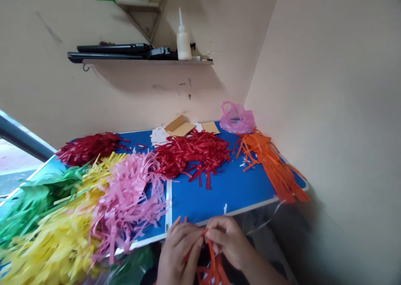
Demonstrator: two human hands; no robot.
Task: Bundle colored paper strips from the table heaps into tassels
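Observation:
Just off the front edge of the blue table (194, 197), my left hand (180, 251) and my right hand (228, 241) meet fingertip to fingertip. Both are closed on an orange paper tassel (213, 260), pinching its narrow top between them. Its cut strips hang down below the fingers, partly out of view. My right hand's thumb and forefinger press close to the top end. The left fingers curl round the same end, so its exact shape is hidden.
Fringed paper lies in piles: green (40, 197), yellow (59, 239), pink (131, 193), red (194, 151), dark red (89, 148) and orange (269, 161). Behind are brown card (180, 127) and a pink plastic bag (237, 118). A wall shelf (150, 62) carries a glue bottle (184, 42).

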